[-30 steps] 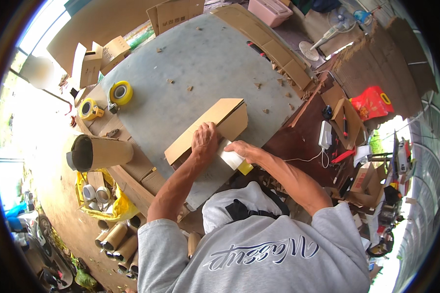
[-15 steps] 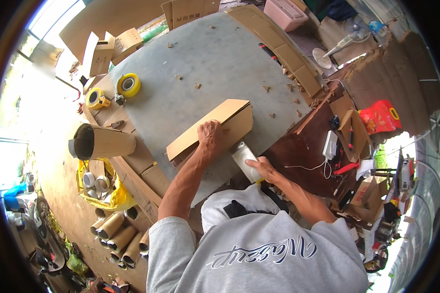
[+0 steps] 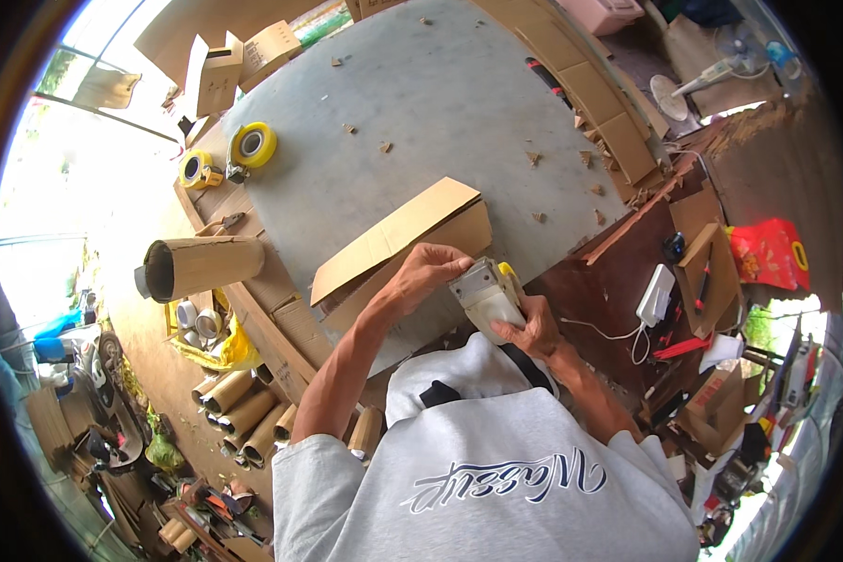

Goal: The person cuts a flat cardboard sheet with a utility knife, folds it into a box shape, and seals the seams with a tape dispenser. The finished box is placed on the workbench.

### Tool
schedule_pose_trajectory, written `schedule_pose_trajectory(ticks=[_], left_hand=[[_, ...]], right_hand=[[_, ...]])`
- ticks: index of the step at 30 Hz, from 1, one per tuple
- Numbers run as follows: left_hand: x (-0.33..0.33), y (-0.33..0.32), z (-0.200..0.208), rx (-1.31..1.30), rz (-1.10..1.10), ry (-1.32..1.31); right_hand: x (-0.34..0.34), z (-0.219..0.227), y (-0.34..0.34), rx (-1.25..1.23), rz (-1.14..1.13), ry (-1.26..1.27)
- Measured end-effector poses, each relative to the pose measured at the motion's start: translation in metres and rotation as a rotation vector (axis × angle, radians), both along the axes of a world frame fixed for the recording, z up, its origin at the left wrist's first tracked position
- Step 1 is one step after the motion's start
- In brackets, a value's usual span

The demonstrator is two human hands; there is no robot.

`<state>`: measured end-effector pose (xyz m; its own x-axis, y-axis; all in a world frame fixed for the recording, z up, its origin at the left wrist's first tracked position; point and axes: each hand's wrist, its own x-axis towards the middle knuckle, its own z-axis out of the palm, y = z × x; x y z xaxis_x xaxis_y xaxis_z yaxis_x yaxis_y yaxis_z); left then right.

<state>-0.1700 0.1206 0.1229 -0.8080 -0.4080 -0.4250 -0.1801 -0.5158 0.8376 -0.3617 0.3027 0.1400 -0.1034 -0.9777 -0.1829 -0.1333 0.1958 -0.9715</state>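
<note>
Presently, the right hand (image 3: 534, 328) is closed around the lower end of a pale tape dispenser (image 3: 489, 304), which is located just right of the cardboard box (image 3: 398, 242). The dispenser's long axis goes obliquely, and its front end points to the upper left, towards the left hand (image 3: 428, 270). This hand has its fingertips drawn together at that front edge; whether they pinch something, I cannot tell. On the grey tabletop (image 3: 384, 103), the long box lies lengthwise from lower left to upper right.
</note>
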Motion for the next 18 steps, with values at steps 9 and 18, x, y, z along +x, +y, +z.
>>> schedule_pose_trajectory(ticks=[9,18], left_hand=[[-0.024,0.005,0.000,0.480,0.302,-0.029],[-0.027,-0.022,-0.006,-0.147,0.235,-0.367]], right_hand=[[-0.032,-0.013,-0.007,0.108,0.069,-0.048],[-0.026,-0.008,-0.040,0.302,0.076,-0.151]])
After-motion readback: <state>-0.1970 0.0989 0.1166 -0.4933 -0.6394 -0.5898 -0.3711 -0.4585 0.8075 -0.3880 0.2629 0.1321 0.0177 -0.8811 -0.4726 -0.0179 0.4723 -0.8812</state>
